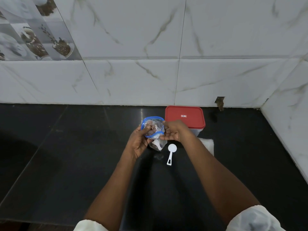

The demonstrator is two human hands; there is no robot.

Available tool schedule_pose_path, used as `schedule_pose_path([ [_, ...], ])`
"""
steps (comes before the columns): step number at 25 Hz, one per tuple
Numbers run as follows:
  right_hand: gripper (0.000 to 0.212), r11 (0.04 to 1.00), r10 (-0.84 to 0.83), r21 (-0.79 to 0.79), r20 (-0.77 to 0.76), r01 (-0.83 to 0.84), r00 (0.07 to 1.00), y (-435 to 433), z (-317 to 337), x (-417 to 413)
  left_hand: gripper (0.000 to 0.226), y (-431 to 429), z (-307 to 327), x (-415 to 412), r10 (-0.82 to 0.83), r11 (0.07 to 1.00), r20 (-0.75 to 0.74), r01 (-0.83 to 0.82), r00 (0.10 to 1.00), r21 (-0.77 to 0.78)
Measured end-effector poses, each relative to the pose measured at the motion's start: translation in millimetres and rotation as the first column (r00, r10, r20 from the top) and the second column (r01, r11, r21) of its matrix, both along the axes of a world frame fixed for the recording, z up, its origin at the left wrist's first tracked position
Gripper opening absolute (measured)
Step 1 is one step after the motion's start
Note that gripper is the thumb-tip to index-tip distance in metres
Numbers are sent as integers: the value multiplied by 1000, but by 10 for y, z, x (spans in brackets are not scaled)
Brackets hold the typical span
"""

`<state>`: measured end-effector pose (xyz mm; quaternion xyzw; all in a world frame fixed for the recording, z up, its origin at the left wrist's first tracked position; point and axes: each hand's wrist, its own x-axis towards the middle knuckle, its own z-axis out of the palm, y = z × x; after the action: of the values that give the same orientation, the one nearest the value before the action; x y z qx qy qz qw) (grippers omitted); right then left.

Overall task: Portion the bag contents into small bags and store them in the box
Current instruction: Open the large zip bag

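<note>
A clear plastic bag (154,129) with a blue zip rim is held above the black counter, its mouth pulled wide. My left hand (139,142) pinches the rim's left side and my right hand (175,130) grips its right side. The bag's lower part hangs crumpled between the hands, with something white inside. A white measuring scoop (171,152) lies on the counter just below the bag. Behind my right hand stands a clear box with a red lid (185,117), closed. A stack of small clear bags (207,144) lies flat to the right, partly under my right forearm.
The black counter (83,147) runs left to right against a marble-tiled wall (150,72). A side wall (291,122) closes off the right end. A small hole (220,102) shows in the back wall near the box.
</note>
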<state>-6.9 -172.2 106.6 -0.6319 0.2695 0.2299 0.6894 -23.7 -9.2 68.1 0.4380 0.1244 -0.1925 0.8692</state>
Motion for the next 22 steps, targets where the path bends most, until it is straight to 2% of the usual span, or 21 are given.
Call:
schedule_pose_path([
  [2, 11, 999, -49, 12, 22, 48, 999, 10, -41, -12, 27, -13, -34, -46, 29, 999, -45, -30, 999, -27],
  [5, 12, 965, -170, -181, 126, 191, 977, 103, -231, 3, 47, -60, -100, -36, 48, 999, -98, -45, 994, 29],
  [8, 16, 869, -199, -410, 219, 275, 955, 161, -414, 18, 35, -100, -119, 0, 68, 991, -139, -51, 988, 124],
  [10, 18, 859, -172, -444, 217, 254, 961, 150, -485, 11, 24, -100, -113, 26, 70, 971, -149, -33, 986, 238],
  [12, 17, 895, -214, -353, 197, 273, 957, 120, -507, -33, 15, -63, -126, 70, 36, 929, -144, 20, 989, 370],
  [14, 14, 919, -297, -209, 191, 335, 935, 113, -469, -105, 16, -23, -119, 111, 12, 905, -112, 37, 994, 425],
  [16, 17, 907, -313, -210, 241, 364, 919, 106, -472, -117, 34, -15, -65, 131, 2, 896, -5, 1, 1000, 443],
  [18, 21, 911, -283, -224, 270, 346, 920, 118, -467, -116, 36, -25, 9, 152, -54, 859, 77, 7, 996, 511],
  [20, 21, 933, -232, -209, 280, 295, 932, 153, -464, -116, 31, -5, 51, 203, -66, 779, 133, -32, 989, 626],
  [22, 17, 949, -170, -211, 292, 236, 941, 168, -464, -126, 39, 58, 74, 290, -33, 635, 178, -117, 984, 764],
])
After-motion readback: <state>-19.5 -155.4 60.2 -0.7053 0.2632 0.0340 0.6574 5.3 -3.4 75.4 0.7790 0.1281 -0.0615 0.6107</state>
